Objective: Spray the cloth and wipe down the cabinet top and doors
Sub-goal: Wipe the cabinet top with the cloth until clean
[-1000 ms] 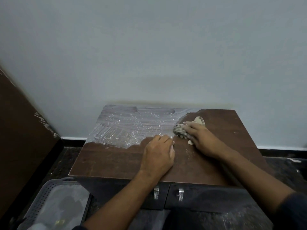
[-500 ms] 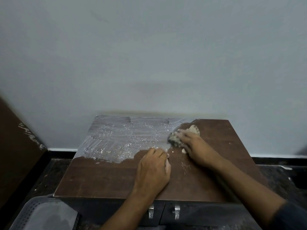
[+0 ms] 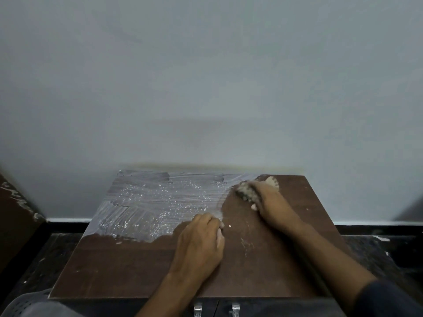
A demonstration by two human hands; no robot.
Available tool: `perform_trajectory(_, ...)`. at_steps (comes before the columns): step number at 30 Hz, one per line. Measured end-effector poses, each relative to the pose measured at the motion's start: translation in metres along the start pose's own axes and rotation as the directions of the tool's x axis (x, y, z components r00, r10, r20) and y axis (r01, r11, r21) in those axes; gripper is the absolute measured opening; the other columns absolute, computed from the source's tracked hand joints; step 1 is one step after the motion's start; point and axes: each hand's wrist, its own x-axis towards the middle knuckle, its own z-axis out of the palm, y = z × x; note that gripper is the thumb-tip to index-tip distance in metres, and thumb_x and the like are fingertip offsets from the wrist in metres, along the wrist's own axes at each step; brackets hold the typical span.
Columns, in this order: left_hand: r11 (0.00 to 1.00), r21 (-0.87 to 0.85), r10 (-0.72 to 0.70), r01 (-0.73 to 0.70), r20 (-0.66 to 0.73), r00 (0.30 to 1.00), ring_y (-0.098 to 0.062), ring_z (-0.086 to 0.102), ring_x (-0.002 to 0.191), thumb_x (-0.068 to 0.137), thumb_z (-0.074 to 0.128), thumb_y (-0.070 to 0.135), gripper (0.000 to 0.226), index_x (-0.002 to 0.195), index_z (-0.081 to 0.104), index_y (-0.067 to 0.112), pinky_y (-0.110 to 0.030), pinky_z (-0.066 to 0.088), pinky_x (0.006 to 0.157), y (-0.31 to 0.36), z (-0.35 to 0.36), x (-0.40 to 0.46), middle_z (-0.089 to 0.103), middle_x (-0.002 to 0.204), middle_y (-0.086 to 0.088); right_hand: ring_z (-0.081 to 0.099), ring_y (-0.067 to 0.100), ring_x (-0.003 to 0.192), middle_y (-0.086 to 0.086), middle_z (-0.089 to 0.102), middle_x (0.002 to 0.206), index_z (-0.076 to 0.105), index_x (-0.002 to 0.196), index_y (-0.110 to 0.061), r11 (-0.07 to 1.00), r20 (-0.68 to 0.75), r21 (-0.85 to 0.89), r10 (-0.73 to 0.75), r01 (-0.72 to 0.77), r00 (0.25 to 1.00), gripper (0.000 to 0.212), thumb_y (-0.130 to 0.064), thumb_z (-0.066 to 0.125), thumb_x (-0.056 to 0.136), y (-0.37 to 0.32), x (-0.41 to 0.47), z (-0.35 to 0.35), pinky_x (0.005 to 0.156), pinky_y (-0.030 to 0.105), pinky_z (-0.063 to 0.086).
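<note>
- Right hand (image 3: 269, 200) clutches the bunched cloth (image 3: 246, 191) at the cabinet top's (image 3: 128, 266) one o'clock corner.
- Left hand (image 3: 199, 245) rests with knuckles curled, holding nothing.
- Cloth looks soft, light, damp; best gripped wadded from above.

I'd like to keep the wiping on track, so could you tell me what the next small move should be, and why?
Probably sweep the right hand, which presses the cloth near the back edge, leftward into the white streaky film. That film covers the back-left part of the cabinet top, while the left hand rests on the top in front.
</note>
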Motion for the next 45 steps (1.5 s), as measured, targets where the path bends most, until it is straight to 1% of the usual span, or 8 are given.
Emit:
perform_trajectory(5,0.999,0.025,-0.028,0.026,0.062,0.998,-0.007,0.062,0.079,0.08,0.058,0.024,0.013,0.081,0.07,0.026,-0.023,0.052,0.067,-0.003,-0.003,0.005,0.066,0.081,0.014,0.049,0.037,0.118,0.016,0.049,0.13,0.061,0.124,-0.015,0.981,-0.106,-0.023,0.19,-0.194,0.976,0.037,-0.007,0.06,0.088,0.009,0.041,0.006,0.105,0.043,0.042)
perform_trajectory(11,0.999,-0.015,-0.028,0.029,0.089,0.996,-0.006,0.062,0.084,0.083,0.047,0.03,0.026,0.087,0.072,0.025,-0.03,0.055,0.076,-0.009,-0.006,0.006,0.069,0.086,0.013,0.049,0.027,0.128,0.012,0.053,0.141,0.059,0.136,-0.013,0.992,0.04,-0.082,-0.095,0.098,0.995,0.043,-0.013,0.062,0.093,-0.004,0.01,0.01,0.113,0.032,0.036)
perform_trajectory(17,0.994,-0.063,-0.087,0.092,0.079,0.993,-0.003,0.063,0.084,0.08,0.055,0.028,0.02,0.085,0.075,0.027,-0.024,0.053,0.078,-0.012,-0.011,0.001,0.072,0.085,0.017,0.041,0.041,0.131,0.018,0.043,0.145,0.053,0.138,-0.013,0.97,-0.053,-0.168,0.171,-0.178,0.984,0.041,-0.012,0.05,0.098,0.02,0.045,0.002,0.113,0.043,0.032)
perform_trajectory(23,0.998,-0.024,-0.06,0.063,0.092,0.994,-0.004,0.06,0.083,0.081,0.051,0.032,0.025,0.089,0.075,0.028,-0.029,0.053,0.082,-0.007,-0.012,-0.002,0.071,0.085,0.015,0.044,0.036,0.13,0.017,0.047,0.144,0.05,0.143,-0.011,0.989,0.083,-0.128,-0.065,0.075,0.994,0.045,-0.017,0.054,0.099,-0.011,0.029,0.019,0.113,0.043,0.036)
perform_trajectory(28,0.999,-0.026,-0.032,0.035,0.11,0.993,-0.004,0.061,0.089,0.083,0.055,0.028,0.025,0.096,0.076,0.027,-0.025,0.051,0.087,-0.007,-0.016,-0.005,0.072,0.092,0.016,0.045,0.04,0.127,0.018,0.045,0.142,0.052,0.139,-0.014,0.986,0.038,-0.128,0.11,-0.104,0.993,0.043,-0.016,0.053,0.096,0.003,0.061,0.015,0.111,0.045,0.039)
perform_trajectory(33,0.999,-0.02,-0.031,0.034,0.114,0.993,-0.003,0.061,0.089,0.082,0.056,0.028,0.024,0.095,0.077,0.027,-0.021,0.05,0.086,-0.008,-0.016,-0.008,0.073,0.091,0.015,0.046,0.035,0.127,0.018,0.05,0.139,0.051,0.143,-0.01,0.995,0.092,-0.064,-0.074,0.08,0.993,0.045,-0.014,0.056,0.098,-0.02,0.044,0.026,0.112,0.038,0.035)
perform_trajectory(41,0.998,-0.033,-0.041,0.047,0.157,0.987,-0.007,0.062,0.097,0.085,0.05,0.029,0.029,0.102,0.075,0.026,-0.03,0.049,0.092,-0.005,-0.021,-0.001,0.072,0.099,0.013,0.04,0.035,0.134,0.018,0.043,0.145,0.05,0.143,-0.009,1.0,0.037,0.028,0.013,-0.014,0.999,0.045,-0.012,0.054,0.098,-0.03,0.017,0.02,0.116,0.04,0.03)
perform_trajectory(45,0.982,-0.112,-0.144,0.153,0.086,0.986,-0.017,0.063,0.081,0.085,0.054,0.019,0.017,0.089,0.07,0.019,-0.036,0.054,0.078,-0.007,-0.015,0.001,0.07,0.086,0.004,0.038,0.027,0.135,0.012,0.042,0.145,0.051,0.142,-0.012,0.989,0.056,0.095,-0.115,0.109,0.992,0.046,-0.018,0.052,0.096,-0.068,-0.074,0.023,0.118,0.038,0.03)
